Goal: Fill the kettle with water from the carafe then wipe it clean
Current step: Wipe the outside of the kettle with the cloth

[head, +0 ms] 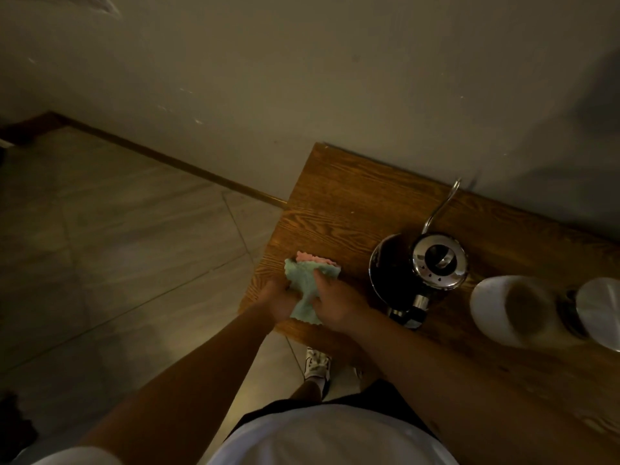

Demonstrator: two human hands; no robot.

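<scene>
While both my hands are closed on the cloth [307, 290], the step in hand reads as preparing to wipe, judged from how things lie.

Head view:

1. Grip. My left hand [276, 302] holds the cloth's near left part; my right hand [335, 305] pinches its right part, fingers [320, 280] pressed into the fabric. The cloth is green with a pink layer showing at its far edge, bunched between the hands at the table's [335, 196] left end.

2. Task things. The kettle [439, 261] stands on the table to the right of my hands, apart from them. Its lid is off, the opening faces up, and the thin spout [443, 206] arcs toward the wall. A dark round shape [392, 273] lies just beside it on the left; I cannot tell whether it is a base or a lid. The white vessel [510, 310] further right, lying tilted with its mouth toward me, is probably the carafe. A pale round object [600, 312] sits at the frame edge beyond it.

3. Progress. Water level inside the kettle cannot be seen, so whether filling is complete cannot be confirmed.

4. Next move. Carry the cloth right to the kettle body. One hand should steady the handle [411, 310] while the other wipes, avoiding a tip of the open kettle.

5. Markings. No brand, label or writing is legible; the light is dim.
</scene>
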